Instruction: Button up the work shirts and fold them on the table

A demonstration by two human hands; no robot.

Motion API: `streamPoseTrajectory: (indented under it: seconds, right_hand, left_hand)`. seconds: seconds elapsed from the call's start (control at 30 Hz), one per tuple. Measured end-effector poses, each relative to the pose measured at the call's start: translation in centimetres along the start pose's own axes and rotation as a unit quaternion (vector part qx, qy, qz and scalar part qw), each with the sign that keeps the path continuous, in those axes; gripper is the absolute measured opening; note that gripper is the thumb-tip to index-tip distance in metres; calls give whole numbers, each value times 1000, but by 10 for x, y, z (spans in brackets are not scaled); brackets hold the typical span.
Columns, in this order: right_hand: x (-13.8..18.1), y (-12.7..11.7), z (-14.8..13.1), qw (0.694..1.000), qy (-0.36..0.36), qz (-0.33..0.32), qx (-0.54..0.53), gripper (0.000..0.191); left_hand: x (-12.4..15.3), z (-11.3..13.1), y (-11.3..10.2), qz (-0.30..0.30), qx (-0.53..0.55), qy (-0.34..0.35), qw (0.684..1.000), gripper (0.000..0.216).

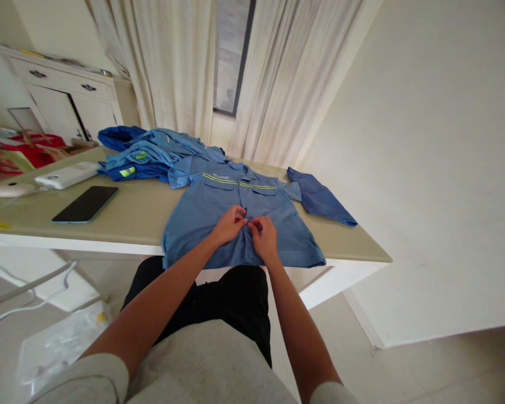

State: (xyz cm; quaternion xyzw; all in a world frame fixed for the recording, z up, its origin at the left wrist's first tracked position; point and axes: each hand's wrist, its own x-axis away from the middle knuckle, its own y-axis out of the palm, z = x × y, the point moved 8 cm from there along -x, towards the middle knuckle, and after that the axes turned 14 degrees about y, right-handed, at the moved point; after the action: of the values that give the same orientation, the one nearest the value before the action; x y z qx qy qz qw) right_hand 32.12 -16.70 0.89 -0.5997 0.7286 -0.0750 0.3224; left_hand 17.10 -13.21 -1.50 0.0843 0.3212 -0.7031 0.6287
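Note:
A blue short-sleeved work shirt (193, 224) lies spread on the table, chest pockets up, with yellow stripes across the chest and its hem at the table's front edge. My left hand (230, 224) pinches the shirt's front placket a little below the pockets. Right beside it, my right hand (264, 234) pinches the same placket, the fingertips of both hands nearly meeting. Whatever small part lies between the fingertips is hidden. Lower on the placket, near the hem, a button (249, 256) shows.
A pile of blue garments (147, 148) lies at the back left, and a folded dark blue garment (322, 196) at the right. A phone (86, 204) and a white device (67, 175) rest on the table's (138, 219) left part. A wall (437, 168) stands at the right.

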Motion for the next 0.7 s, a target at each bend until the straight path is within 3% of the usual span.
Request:
streamPoseTrajectory:
  seconds: [0.1, 0.23, 0.4, 0.57, 0.7]
  right_hand:
    - [-7, 2, 17, 996, 78, -10, -48, 12]
    - [-15, 13, 39, 974, 179, -52, -129, 15]
    - [-18, 14, 36, 979, 156, -46, -119, 19]
    - [-14, 9, 26, 984, 124, -59, -112, 25]
    - [-12, 5, 25, 983, 132, -57, -117, 26]
  left_hand:
    - [1, 15, -2, -12, -16, 38, 999, 34]
    - [5, 31, 9, -105, -141, 94, 980, 23]
    - [12, 37, 19, -135, -302, 127, 935, 36]
    - [8, 31, 3, -63, -227, 83, 968, 29]
    - [3, 26, 0, -66, -156, 66, 983, 26]
